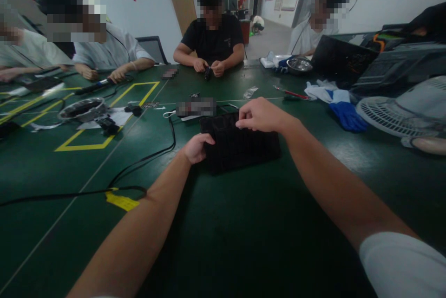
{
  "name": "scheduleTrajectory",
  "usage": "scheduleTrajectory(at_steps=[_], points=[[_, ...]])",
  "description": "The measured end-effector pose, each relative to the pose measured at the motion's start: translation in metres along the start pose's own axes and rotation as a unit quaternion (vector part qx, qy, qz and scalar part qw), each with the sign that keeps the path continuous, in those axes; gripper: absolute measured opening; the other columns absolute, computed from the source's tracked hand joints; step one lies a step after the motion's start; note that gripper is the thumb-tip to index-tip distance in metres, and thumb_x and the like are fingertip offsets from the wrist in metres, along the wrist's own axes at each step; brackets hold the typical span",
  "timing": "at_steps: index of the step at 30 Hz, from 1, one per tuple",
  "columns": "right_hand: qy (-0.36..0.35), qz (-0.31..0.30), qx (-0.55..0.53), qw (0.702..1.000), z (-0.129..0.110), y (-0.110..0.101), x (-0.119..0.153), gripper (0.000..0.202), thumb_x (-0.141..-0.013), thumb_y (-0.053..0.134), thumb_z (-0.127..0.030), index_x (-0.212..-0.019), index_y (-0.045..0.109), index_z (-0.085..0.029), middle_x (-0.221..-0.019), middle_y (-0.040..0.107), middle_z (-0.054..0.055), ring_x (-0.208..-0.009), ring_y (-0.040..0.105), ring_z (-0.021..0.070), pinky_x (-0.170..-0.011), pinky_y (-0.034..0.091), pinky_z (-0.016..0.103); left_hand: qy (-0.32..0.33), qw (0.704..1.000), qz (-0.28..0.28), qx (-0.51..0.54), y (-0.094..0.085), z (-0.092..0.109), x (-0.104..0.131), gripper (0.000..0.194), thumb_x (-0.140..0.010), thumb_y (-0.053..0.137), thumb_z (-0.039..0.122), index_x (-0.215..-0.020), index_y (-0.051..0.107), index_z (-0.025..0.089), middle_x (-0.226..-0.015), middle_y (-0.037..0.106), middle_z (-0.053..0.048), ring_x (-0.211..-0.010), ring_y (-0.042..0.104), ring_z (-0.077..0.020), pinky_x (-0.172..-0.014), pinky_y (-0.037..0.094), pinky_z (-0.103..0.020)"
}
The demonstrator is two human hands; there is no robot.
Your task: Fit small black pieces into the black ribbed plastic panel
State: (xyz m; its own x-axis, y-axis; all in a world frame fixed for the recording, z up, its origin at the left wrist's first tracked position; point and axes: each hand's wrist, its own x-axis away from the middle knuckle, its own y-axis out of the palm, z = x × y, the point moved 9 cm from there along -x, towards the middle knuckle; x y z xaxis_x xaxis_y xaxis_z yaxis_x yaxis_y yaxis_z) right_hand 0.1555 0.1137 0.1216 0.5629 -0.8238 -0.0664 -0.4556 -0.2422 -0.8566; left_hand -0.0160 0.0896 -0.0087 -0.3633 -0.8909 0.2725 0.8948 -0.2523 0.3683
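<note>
A flat black rectangular part [244, 147] lies on the green table [244, 233] in front of me. My left hand [197, 147] grips its left edge, thumb on top. My right hand [259, 114] rests over its far edge with the fingers curled and pinched down on that edge. What the fingertips pinch is too dark to make out.
A black cable [146, 158] with a yellow tag [121, 201] runs at left. Blue and white gloves [343, 107], a white fan [400, 110], a red-handled tool [292, 93] and black cases [383, 66] lie at right. Several people sit around the far side; a metal ring [81, 108] lies at left.
</note>
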Motion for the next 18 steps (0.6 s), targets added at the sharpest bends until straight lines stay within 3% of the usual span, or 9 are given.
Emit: scheduleTrajectory(at_steps=[7, 13, 18], points=[[0.015, -0.024, -0.036, 0.999, 0.0028, -0.0006, 0.0016, 0.008, -0.091, 0.073, -0.019, -0.088, 0.079, -0.016, -0.07, 0.077, 0.001, -0.061, 0.072, 0.0139, -0.065, 0.052, 0.025, -0.024, 0.999, 0.021, -0.01, -0.0051, -0.003, 0.0008, 0.052, -0.055, 0.066, 0.016, -0.105, 0.081, 0.011, -0.09, 0.085, -0.011, -0.087, 0.082, -0.0333, -0.086, 0.066, -0.048], [0.013, -0.036, -0.034, 0.999, 0.0038, -0.0022, 0.0027, 0.008, -0.089, 0.073, -0.018, -0.092, 0.08, -0.016, -0.07, 0.078, 0.001, -0.066, 0.074, 0.015, -0.069, 0.052, 0.026, -0.032, 0.998, 0.055, -0.014, -0.0075, -0.0024, 0.0028, 0.041, -0.054, 0.066, 0.015, -0.092, 0.081, 0.012, -0.081, 0.084, -0.008, -0.078, 0.081, -0.0294, -0.08, 0.066, -0.042], [0.011, -0.048, -0.026, 0.998, 0.005, -0.0021, 0.0042, 0.011, -0.087, 0.076, -0.018, -0.097, 0.08, -0.017, -0.069, 0.077, -0.001, -0.066, 0.074, 0.0154, -0.07, 0.051, 0.027, -0.028, 0.999, 0.046, -0.006, -0.0059, -0.0017, 0.0027, 0.046, -0.055, 0.067, 0.014, -0.098, 0.081, 0.01, -0.083, 0.084, -0.01, -0.082, 0.081, -0.0313, -0.079, 0.066, -0.042]])
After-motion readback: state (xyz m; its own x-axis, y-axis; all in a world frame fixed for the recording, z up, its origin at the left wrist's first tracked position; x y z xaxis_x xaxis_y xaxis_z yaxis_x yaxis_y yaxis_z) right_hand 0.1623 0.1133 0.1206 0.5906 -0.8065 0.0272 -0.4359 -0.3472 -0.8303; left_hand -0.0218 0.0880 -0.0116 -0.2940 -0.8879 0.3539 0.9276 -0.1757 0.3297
